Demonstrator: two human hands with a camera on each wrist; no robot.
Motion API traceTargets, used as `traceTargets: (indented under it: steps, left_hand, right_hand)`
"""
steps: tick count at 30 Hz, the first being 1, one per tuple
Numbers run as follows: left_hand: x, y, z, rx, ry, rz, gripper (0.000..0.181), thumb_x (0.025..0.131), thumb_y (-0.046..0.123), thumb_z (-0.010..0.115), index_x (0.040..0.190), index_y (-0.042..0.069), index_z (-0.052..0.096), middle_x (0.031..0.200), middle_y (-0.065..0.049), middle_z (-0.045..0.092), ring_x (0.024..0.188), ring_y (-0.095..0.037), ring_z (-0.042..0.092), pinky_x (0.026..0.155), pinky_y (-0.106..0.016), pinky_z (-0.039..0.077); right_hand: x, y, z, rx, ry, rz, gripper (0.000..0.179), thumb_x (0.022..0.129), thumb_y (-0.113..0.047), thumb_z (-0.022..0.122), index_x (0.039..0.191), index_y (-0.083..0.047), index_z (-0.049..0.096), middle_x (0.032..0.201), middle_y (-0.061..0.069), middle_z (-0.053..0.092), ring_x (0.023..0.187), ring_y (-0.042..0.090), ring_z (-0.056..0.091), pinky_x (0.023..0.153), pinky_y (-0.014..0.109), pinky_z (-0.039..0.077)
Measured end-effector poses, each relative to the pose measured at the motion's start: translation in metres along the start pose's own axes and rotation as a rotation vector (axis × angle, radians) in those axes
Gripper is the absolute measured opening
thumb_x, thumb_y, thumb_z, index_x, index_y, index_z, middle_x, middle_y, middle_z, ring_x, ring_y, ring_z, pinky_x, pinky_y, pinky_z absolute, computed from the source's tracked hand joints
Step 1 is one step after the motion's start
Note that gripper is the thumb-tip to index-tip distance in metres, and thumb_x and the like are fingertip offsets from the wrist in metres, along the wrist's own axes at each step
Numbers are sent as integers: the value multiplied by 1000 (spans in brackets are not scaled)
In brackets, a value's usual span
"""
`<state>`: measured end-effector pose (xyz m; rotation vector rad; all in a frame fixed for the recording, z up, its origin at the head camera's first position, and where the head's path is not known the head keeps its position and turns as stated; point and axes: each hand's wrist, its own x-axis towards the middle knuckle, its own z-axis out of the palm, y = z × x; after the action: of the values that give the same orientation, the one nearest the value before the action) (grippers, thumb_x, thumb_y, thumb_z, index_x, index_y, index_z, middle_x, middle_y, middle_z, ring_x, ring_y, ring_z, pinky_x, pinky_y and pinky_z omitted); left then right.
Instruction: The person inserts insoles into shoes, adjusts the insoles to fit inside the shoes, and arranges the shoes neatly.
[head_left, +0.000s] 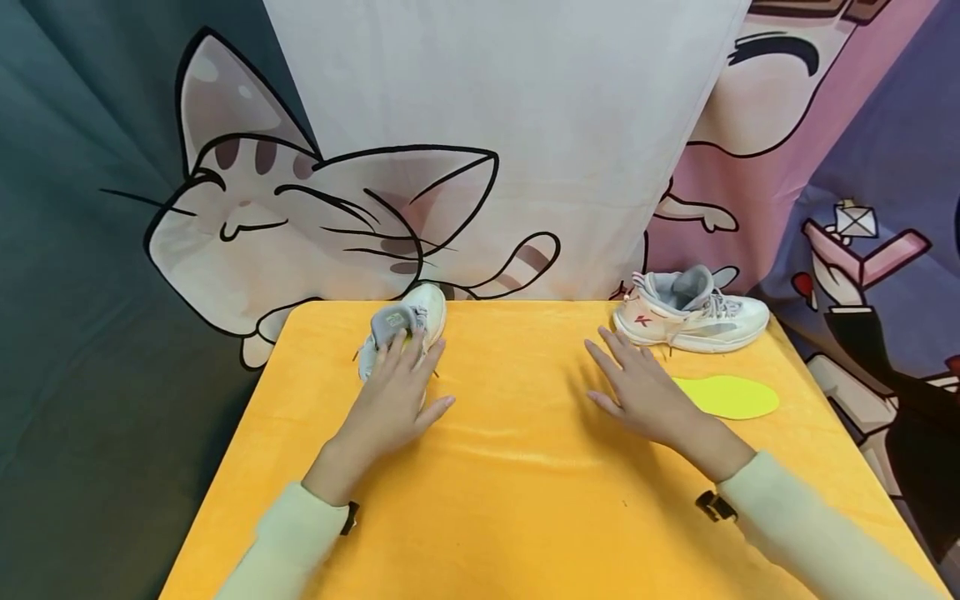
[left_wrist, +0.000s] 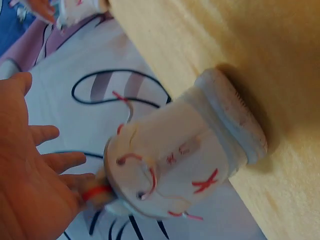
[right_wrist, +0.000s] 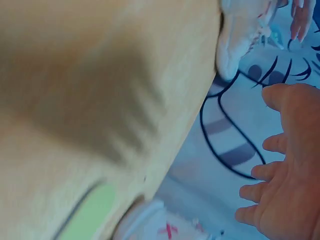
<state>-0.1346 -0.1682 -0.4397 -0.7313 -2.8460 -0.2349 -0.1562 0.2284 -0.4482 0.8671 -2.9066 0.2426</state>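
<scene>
1. While the left hand (head_left: 397, 387) is held out over the first shoe (head_left: 397, 317), its fingers are extended and spread, with the thumb well apart. It has no grip on anything; in the left wrist view the fingertips come right up to the back of the collar, where blur makes it impossible to tell whether one of them touches.

2. As for the right hand (head_left: 637, 392), its fingers and thumb are spread wide and nearly straight, holding nothing. It hovers above the surface (head_left: 517, 500), casting a shadow (right_wrist: 125, 115) with separate finger shapes, and overlaps the near end of the yellow insole (head_left: 735, 398) in the head view.

3. The first shoe stands sole down at the far edge of the surface, left of that edge's middle, toe pointing toward the edge. Its heel bears a red mark (left_wrist: 205, 182), and red-and-white cord (left_wrist: 150, 175) runs through holes near the collar.

4. Close to the far right corner, the second shoe (head_left: 693, 321) stands upright, side on, its toe toward the right edge and its white laces (head_left: 718, 306) visible.

5. The yellow insole lies flat just in front of the second shoe, lengthwise across the surface, its rounded end toward the right edge.

6. Beyond the far edge hangs a printed cloth (head_left: 510, 83) with a cartoon cat (head_left: 247, 225).
</scene>
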Motion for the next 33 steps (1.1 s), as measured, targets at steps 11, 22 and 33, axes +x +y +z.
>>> traceTargets:
  steps: [11, 22, 33]
  left_hand:
    - [6, 16, 28, 108, -105, 124, 82, 100, 63, 53, 164, 19, 29, 168, -22, 25, 157, -47, 12, 122, -64, 26]
    - [10, 33, 58, 208, -170, 228, 81, 97, 67, 54, 162, 21, 36, 164, -23, 35, 151, -50, 31, 118, -66, 32]
    - [22, 44, 63, 212, -156, 215, 81, 98, 69, 51, 160, 19, 39, 161, -23, 40, 151, -49, 31, 119, -64, 32]
  right_hand:
    - [-6, 55, -21, -166, 99, -19, 75, 90, -29, 77, 150, 3, 45, 154, 34, 41, 137, 56, 43, 106, 74, 38]
    - [19, 94, -23, -195, 216, 50, 74, 80, -15, 86, 139, 14, 50, 134, 39, 54, 119, 57, 55, 104, 66, 45]
    - [61, 113, -31, 138, 34, 363, 62, 96, -20, 71, 134, 19, 41, 123, 40, 51, 109, 54, 55, 92, 66, 49]
